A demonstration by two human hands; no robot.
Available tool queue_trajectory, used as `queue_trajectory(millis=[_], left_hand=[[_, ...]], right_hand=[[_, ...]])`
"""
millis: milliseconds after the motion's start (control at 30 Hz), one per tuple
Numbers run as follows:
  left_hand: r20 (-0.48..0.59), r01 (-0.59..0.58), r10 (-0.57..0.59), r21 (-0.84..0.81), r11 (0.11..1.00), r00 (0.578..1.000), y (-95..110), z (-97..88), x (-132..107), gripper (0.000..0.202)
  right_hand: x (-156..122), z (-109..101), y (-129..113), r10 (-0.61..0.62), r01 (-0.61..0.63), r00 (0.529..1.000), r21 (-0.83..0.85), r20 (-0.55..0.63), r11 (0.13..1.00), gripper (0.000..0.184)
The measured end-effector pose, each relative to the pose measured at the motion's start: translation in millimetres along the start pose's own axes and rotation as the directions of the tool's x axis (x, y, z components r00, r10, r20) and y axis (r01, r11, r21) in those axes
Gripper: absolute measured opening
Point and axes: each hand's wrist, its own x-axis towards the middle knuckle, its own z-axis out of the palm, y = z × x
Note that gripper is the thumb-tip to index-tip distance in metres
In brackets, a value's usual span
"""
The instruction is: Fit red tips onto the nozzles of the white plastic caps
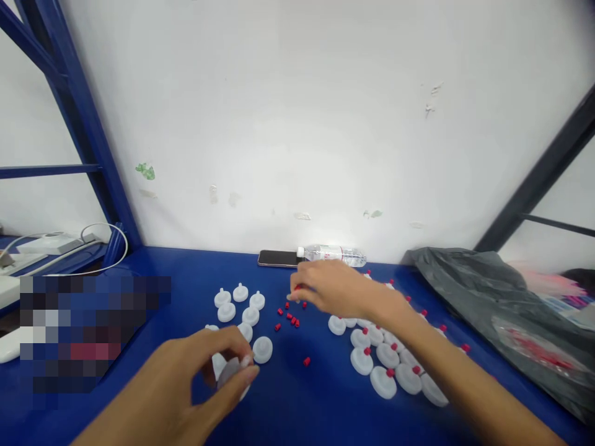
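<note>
thumb and forefinger of the left hand (pixel 174 375) are nearly closed, pinching one white disc (pixel 227 371) by its short spout, to the near left of the loose red caps (pixel 293 321). those caps lie scattered on the blue table (pixel 186 272), a small handful pointing various ways. one stray cap (pixel 307 361) rests by itself on the near side of them. just left of the loose caps sits a group of uncapped discs (pixel 263 350), several with spouts upward; some are partly hidden by the left hand. to the right of the loose caps, and partly behind the right forearm (pixel 446 359), spread many capped discs (pixel 383 384), red showing on most of their spouts. well to the right of the loose caps lies a crumpled grey bag (pixel 465 303), with a clear packet (pixel 539 350) of red pieces on it.

the right hand (pixel 325 285) is over the far edge of the loose caps. its fingers are bent, tips close together; a spot of red shows there, but one cannot tell whether a cap is gripped.

beyond the loose caps a dark phone (pixel 277 258) lies flat, and just beside it a clear bottle (pixel 341 255) lies on its side. farthest behind the loose caps rises a white wall (pixel 279 124), marked with peeling scraps (pixel 145 171).
</note>
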Motion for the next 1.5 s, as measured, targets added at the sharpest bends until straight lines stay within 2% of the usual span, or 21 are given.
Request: queue_trajectory(millis=[100,200,300,433,567,700,833,900,967,1033,1133,1233,1300,1400,1500], left_hand=[[0.055,-0.063,0.059,0.079,0.995,0.997,3.4,18.9,11.8,0.016],[0.199,-0.095,0.067,0.136,0.986,0.978,10.2,39.3,18.8,0.012],[0.254,-0.072,0.01,0.236,0.969,0.967,18.3,52.3,25.0,0.017],[0.215,-0.101,0.03,0.327,0.94,0.976,18.8,60.4,32.7,0.019],[0.224,-0.12,0.03,0.402,0.908,0.974,13.4,58.8,38.3,0.021],[0.209,-0.037,-0.082,0.511,0.859,0.975,7.4,47.1,39.9,0.027],[0.183,-0.023,-0.102,0.579,0.815,0.978,-7.3,37.6,39.7,0.032],[0.168,-0.042,-0.07,0.582,0.812,0.983,-13.2,35.2,39.3,0.032],[0.148,-0.054,-0.037,0.565,0.823,0.988,-13.8,33.9,37.9,0.029],[0.108,-0.066,0.01,0.529,0.846,0.994,-9.2,34.1,35.0,0.025],[-0.06,-0.101,0.14,0.433,0.896,0.988,0.5,38.4,29.4,0.03],[-0.191,-0.133,0.207,0.342,0.93,0.959,7.4,45.8,26.4,0.054],[-0.168,-0.141,0.192,0.276,0.951,0.967,12.9,48.3,26.4,0.054],[-0.093,-0.119,0.133,0.139,0.983,0.987,26.1,43.6,23.9,0.032],[0.027,0.03,-0.029,-0.024,0.999,0.999,38.3,29.2,14.2,0.044]], right_hand=[[9.4,25.2,-1.0,0.03,-0.029,0.998,-0.028,0.057,0.999,0.014],[12.7,36.0,3.4,0.059,-0.056,0.995,-0.038,0.083,0.998,0.012],[13.1,33.3,9.9,0.089,-0.086,0.993,-0.042,0.083,0.995,0.021],[7.7,16.0,13.9,0.152,-0.15,0.986,-0.037,0.073,0.988,0.017],[-8.1,-6.8,14.3,0.253,-0.252,0.957,-0.024,0.14,0.967,0.016],[-22.5,-20.9,11.4,0.372,-0.373,0.876,-0.056,0.308,0.926,0.011],[-21.5,-17.8,2.8,0.452,-0.431,0.796,-0.147,0.404,0.89,0.017],[-17.4,-12.6,-1.3,0.46,-0.426,0.782,-0.178,0.42,0.887,0.013],[-14.4,-8.6,-3.5,0.455,-0.408,0.791,-0.202,0.41,0.89,0.011],[-14.1,-7.8,-4.2,0.427,-0.376,0.82,-0.205,0.381,0.904,0.013],[-18.1,-12.5,-6.9,0.316,-0.281,0.887,-0.151,0.336,0.948,0.024],[-21.9,-16.8,-17.4,0.087,-0.094,0.957,0.01,0.277,0.996,0.035],[-22.2,-16.3,-27.7,-0.085,0.059,0.978,0.137,0.192,0.989,0.034],[-20.2,-13.6,-38.0,-0.234,0.205,0.966,0.229,0.107,0.951,0.029],[-20.3,-18.7,-29.5,-0.355,0.332,0.934,0.274,0.037,0.903,0.029]])
